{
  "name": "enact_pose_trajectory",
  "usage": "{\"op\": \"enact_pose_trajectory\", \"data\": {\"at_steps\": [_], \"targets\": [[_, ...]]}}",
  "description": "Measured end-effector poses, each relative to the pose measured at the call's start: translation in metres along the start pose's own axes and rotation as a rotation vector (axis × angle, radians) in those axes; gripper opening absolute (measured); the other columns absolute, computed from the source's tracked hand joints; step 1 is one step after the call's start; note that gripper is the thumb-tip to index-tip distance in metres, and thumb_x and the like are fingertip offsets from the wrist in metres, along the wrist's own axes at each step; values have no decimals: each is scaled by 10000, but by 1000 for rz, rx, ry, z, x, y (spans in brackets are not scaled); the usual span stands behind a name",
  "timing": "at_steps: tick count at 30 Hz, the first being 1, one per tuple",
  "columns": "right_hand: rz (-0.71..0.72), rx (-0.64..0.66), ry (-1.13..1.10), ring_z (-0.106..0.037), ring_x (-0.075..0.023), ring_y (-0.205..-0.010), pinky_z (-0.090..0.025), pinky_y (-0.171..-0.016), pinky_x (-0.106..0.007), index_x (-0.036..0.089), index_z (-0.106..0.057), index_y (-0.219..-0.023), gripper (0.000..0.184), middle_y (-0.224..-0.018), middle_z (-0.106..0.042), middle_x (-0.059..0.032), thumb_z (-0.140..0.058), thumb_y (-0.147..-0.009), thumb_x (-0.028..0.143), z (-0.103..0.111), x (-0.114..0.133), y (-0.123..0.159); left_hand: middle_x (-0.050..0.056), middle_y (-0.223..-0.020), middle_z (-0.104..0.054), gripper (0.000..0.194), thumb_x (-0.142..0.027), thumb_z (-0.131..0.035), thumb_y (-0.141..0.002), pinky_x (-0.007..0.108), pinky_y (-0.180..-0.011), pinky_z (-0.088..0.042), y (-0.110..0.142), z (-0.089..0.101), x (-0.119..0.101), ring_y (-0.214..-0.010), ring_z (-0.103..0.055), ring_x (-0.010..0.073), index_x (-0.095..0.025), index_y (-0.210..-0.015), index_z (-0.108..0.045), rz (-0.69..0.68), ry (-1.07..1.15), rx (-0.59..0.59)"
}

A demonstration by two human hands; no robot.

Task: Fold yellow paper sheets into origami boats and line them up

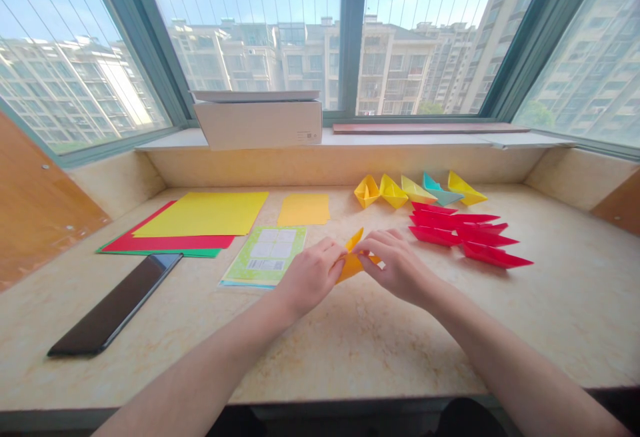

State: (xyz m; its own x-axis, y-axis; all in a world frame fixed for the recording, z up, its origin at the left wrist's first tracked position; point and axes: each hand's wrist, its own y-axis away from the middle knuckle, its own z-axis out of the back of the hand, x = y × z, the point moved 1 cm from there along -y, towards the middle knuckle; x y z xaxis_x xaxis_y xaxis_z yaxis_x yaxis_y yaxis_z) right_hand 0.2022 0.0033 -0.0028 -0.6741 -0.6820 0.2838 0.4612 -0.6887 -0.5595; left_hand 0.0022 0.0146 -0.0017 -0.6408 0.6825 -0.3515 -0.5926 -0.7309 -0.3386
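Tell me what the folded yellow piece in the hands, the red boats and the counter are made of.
The folded yellow piece looks like thin matte paper, judging by its crisp creases. The red boats seem the same paper, sharply folded. The counter looks like polished marble, with veining and a soft sheen, though it could be imitation stone.
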Motion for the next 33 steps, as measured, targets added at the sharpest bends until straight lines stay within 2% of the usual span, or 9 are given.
{"op": "enact_pose_trajectory", "data": {"at_steps": [9, 12, 20, 26, 33], "targets": [[-39, 129, 96, -583, -207, -914, -376, -860, -379, 247, -654, -1013, 185, -993, -631, -44, -597, -867, 150, 7, 5, 2, 44, -961, -652, 193, -148, -477, -957, 293, -795, -504, 0, -1, -3, -893, -635, 183, -180, -1026, -654, -72, -36, 35], [-20, 130, 75, -570, -212, -947, -381, -886, -388, 255, -677, -1020, 181, -1038, -615, -54, -612, -871, 177, 9, 6, 2, 41, -966, -659, 209, -155, -485, -956, 298, -803, -509, 1, -1, -3, -892, -638, 183, -194, -1061, -661, -83, -36, 41], [50, 138, -31, -578, -196, -940, -373, -898, -372, 266, -700, -971, 96, -990, -674, -20, -629, -916, 232, 6, 0, 2, 55, -945, -662, 205, -169, -477, -965, 300, -801, -510, 0, -1, -2, -886, -639, 184, -168, -985, -680, -73, -18, 52], [93, 137, -15, -598, -169, -857, -372, -851, -350, 236, -705, -924, 142, -889, -699, -18, -569, -964, 231, 6, 0, 1, 47, -905, -645, 191, -215, -482, -974, 286, -754, -505, 1, -1, -1, -833, -630, 176, -168, -944, -665, -102, -47, 56], [110, 121, -30, -614, -176, -865, -376, -836, -349, 232, -681, -935, 168, -900, -710, -27, -524, -992, 252, 6, 1, 0, 43, -905, -648, 220, -256, -463, -992, 287, -758, -506, 1, 0, 0, -828, -633, 169, -186, -979, -671, -101, 1, 23]]}}
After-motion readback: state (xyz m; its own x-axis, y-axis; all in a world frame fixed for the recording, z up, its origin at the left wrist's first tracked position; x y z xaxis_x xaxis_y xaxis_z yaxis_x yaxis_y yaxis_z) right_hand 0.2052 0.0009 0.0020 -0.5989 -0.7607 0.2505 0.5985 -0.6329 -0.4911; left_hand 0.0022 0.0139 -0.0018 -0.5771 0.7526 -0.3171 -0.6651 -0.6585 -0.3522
